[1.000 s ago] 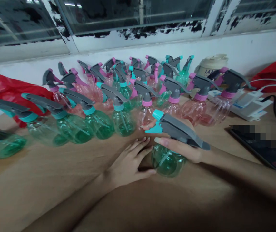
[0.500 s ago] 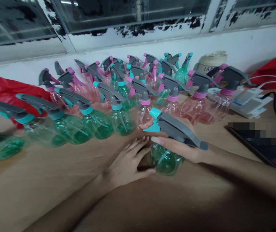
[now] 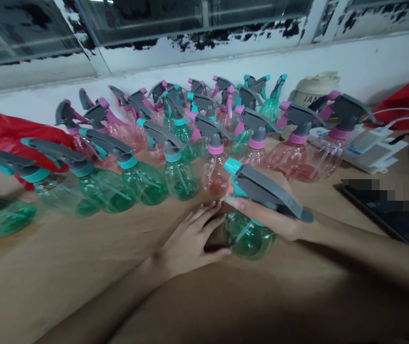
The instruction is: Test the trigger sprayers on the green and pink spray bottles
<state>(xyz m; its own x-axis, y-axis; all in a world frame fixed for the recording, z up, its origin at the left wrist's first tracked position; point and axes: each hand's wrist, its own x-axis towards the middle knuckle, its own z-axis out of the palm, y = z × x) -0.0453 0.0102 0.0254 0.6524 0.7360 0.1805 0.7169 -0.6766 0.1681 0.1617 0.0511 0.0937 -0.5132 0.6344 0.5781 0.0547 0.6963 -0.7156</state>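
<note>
A green spray bottle [image 3: 249, 236] with a grey and turquoise head stands on the table in front of me, nozzle toward the far left. My right hand [image 3: 265, 215] is wrapped around its neck from the right, thumb along the near side and fingers at the trigger, which they partly hide. Just left of the bottle, my left hand [image 3: 190, 239] lies flat on the wooden table [image 3: 100, 267] with its fingers apart. Its thumb tip is at the bottle's base; whether it touches cannot be made out. A pink spray bottle [image 3: 216, 177] stands close behind the left fingertips.
Several green and pink spray bottles stand in rows toward the wall, among them a green one [image 3: 145, 184]. A red plastic bag [image 3: 14, 134] is at the left. To the right are a white power strip [image 3: 369, 153] with cables, a dark tablet-like device [image 3: 372, 210] and a cream container [image 3: 314, 91].
My right fingers have drawn the turquoise trigger back toward the neck. The bottle's head has shifted slightly right. My left hand has stayed in place.
</note>
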